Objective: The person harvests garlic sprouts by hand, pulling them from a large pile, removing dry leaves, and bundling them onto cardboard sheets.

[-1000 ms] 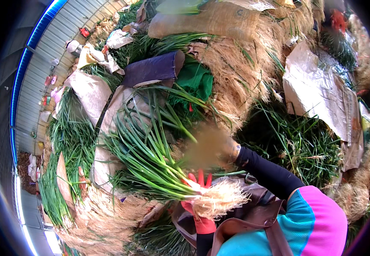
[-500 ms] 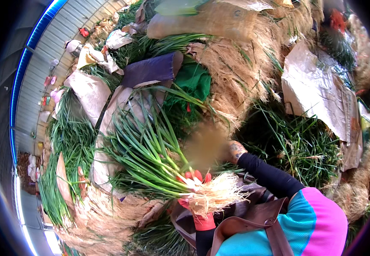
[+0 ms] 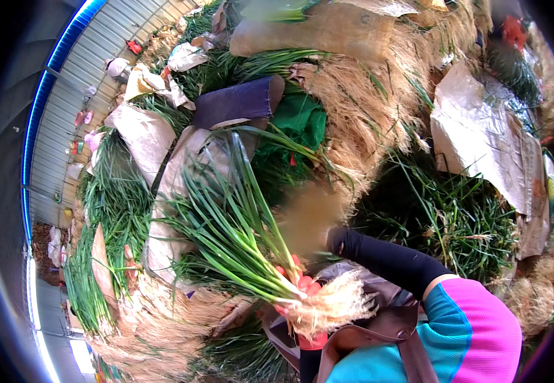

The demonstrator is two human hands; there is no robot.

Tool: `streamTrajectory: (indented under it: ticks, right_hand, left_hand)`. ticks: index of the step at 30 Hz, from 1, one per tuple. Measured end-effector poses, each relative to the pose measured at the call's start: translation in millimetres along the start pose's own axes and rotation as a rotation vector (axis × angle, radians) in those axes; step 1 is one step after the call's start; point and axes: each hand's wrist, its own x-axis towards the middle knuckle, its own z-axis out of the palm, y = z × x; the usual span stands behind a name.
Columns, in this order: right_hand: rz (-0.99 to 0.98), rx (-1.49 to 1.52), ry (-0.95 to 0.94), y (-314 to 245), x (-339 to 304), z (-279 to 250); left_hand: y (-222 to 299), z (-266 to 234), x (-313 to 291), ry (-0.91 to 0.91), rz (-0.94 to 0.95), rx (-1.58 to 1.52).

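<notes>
My left hand [image 3: 303, 281], in a red-orange glove, is closed around a bunch of green onions [image 3: 245, 239]. Their long green leaves fan out to the upper left, and the pale root tuft [image 3: 337, 301] hangs out to the right, over the brown apron [image 3: 379, 329] at my lap. My right arm [image 3: 385, 255], in a black sleeve, reaches leftward above the roots. A brown blurred spot on the picture covers my right hand, so its fingers and anything in them are hidden.
Heaped green onions lie at the left [image 3: 114, 198] and right [image 3: 456, 223], partly under pale sacks [image 3: 481, 134]. A dark blue roll of material [image 3: 239, 102] and green netting [image 3: 299, 121] sit ahead. Root mats [image 3: 360, 108] spread behind, and a ribbed metal wall [image 3: 66, 108] curves along the left.
My right hand has moved left, passing from partial view to behind the blurred spot. The bunch has turned slightly, its leaves pointing a little more upward. The view has shifted slightly.
</notes>
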Motion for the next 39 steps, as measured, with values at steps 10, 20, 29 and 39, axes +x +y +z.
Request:
streamTrajectory:
  ticks: [10, 20, 29, 39]
  right_hand:
    - [-0.491, -0.037, -0.244, -19.9, -7.6, 34.0]
    - [-0.286, 0.147, 0.079, -28.7, 13.1, 71.3]
    - [-0.36, -1.255, 0.457, 16.2, 24.4, 3.7]
    - [-0.103, -0.565, 0.247, 147.5, -138.1, -52.5]
  left_hand:
    - [24.5, 24.6, -12.7, -0.079, -0.018, 0.031]
    - [16.7, 23.8, -7.8, -0.101, -0.022, 0.029]
    - [11.6, 20.1, -5.9, -0.124, -0.008, 0.0]
    - [9.7, 36.0, -10.4, -0.086, 0.005, -0.043]
